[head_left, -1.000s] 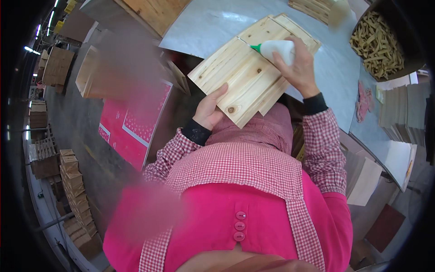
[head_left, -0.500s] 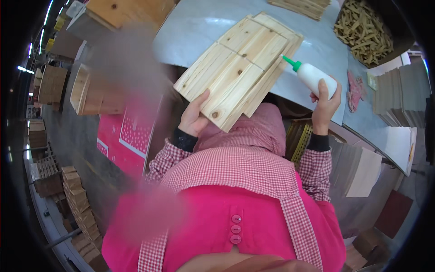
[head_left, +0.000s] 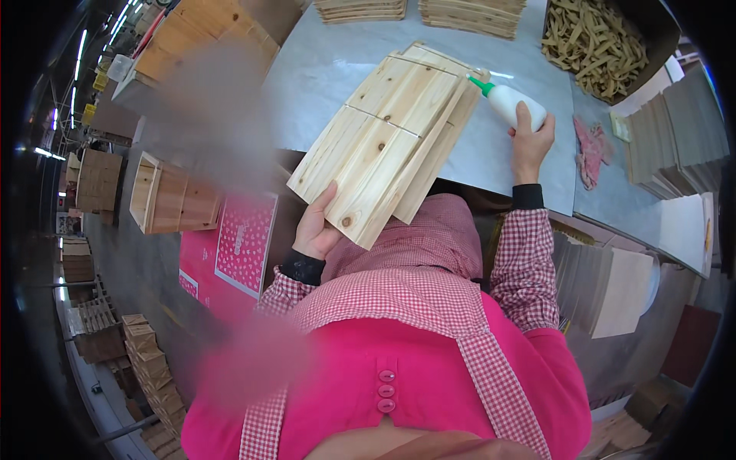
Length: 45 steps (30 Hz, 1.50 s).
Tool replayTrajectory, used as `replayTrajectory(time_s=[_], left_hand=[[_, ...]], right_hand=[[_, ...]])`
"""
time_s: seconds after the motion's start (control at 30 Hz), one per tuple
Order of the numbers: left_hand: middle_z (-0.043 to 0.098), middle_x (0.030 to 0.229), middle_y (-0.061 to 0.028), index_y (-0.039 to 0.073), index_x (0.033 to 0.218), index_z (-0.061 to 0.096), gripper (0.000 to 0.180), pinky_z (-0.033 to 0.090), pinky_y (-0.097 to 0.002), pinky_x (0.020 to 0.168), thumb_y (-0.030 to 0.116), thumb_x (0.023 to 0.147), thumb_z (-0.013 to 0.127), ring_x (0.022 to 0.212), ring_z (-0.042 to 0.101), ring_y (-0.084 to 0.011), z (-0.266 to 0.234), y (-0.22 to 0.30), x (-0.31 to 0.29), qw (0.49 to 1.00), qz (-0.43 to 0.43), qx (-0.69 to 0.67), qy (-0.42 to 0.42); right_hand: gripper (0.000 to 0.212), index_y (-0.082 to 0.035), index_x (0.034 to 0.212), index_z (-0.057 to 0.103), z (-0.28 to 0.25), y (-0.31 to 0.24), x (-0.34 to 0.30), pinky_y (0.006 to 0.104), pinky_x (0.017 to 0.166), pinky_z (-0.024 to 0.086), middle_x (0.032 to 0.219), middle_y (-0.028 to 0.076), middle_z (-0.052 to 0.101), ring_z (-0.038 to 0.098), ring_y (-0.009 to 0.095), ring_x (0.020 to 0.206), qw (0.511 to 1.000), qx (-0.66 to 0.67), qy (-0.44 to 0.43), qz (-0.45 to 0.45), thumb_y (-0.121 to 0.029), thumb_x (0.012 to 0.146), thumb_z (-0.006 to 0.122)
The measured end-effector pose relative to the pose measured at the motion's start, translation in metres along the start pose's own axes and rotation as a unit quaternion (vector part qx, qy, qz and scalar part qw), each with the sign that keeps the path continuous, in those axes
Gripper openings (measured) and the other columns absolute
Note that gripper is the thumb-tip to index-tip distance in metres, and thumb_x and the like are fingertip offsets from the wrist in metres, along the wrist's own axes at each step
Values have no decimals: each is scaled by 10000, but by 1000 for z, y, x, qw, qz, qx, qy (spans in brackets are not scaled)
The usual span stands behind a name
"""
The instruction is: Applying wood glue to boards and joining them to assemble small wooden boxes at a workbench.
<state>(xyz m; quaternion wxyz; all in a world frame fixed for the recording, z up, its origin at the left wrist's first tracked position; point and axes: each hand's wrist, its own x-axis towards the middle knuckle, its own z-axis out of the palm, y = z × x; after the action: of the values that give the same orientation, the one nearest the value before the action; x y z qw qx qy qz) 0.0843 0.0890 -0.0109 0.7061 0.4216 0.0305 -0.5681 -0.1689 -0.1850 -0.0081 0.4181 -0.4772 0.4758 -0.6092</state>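
Wooden boards (head_left: 368,149) are gripped by left hand (head_left: 315,230), white bottle (head_left: 507,104) by right hand (head_left: 532,144)

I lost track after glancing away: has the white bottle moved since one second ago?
Yes: the white bottle, in the right hand, has shifted rightward, closer to the pink cloth.

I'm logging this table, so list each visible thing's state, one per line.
Left hand: gripping wooden panels
Right hand: closed around white bottle
Wooden panels: overlapping, held at near end
White bottle: tilted, green nozzle toward the panels
Box: open, filled with tan strips
Pink cloth: crumpled, lying on the table
Board stacks: piled at table's far side
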Motion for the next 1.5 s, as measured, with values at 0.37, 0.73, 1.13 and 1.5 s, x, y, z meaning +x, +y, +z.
replayTrajectory(time_s=[0.37,0.73,1.13,1.5], left_hand=[[481,1343,-159,30,1379,357,500,429,-458,1029,132,936,565,1225,492,-312,-6,0,9,997,-1,-54,-60],[439,1379,-202,10,1399,323,520,384,-494,1063,166,952,538,1243,474,-339,-2,4,26,992,42,-74,-90],[510,1307,-149,45,1320,430,448,407,-508,1033,95,908,599,1197,509,-322,5,13,29,988,65,-131,-50],[469,1361,-184,13,1388,350,507,413,-445,1043,147,943,552,1245,480,-309,11,13,2,989,66,-56,-121]], right_hand=[[357,3,1040,534,-22,-29,-72,220,460,451,852,64,580,546,88,622,990,19,-138,-32,-244,844,700],[345,-4,1069,527,-39,-58,-162,259,705,462,923,61,575,546,122,818,948,-13,-308,-79,-207,838,684],[419,8,1096,513,-24,-76,-170,281,723,475,934,93,586,568,156,819,930,-28,-329,-162,-166,777,722],[457,6,1117,520,-5,-69,-96,321,710,496,936,122,606,604,211,805,930,-87,-184,-306,-161,755,743]])
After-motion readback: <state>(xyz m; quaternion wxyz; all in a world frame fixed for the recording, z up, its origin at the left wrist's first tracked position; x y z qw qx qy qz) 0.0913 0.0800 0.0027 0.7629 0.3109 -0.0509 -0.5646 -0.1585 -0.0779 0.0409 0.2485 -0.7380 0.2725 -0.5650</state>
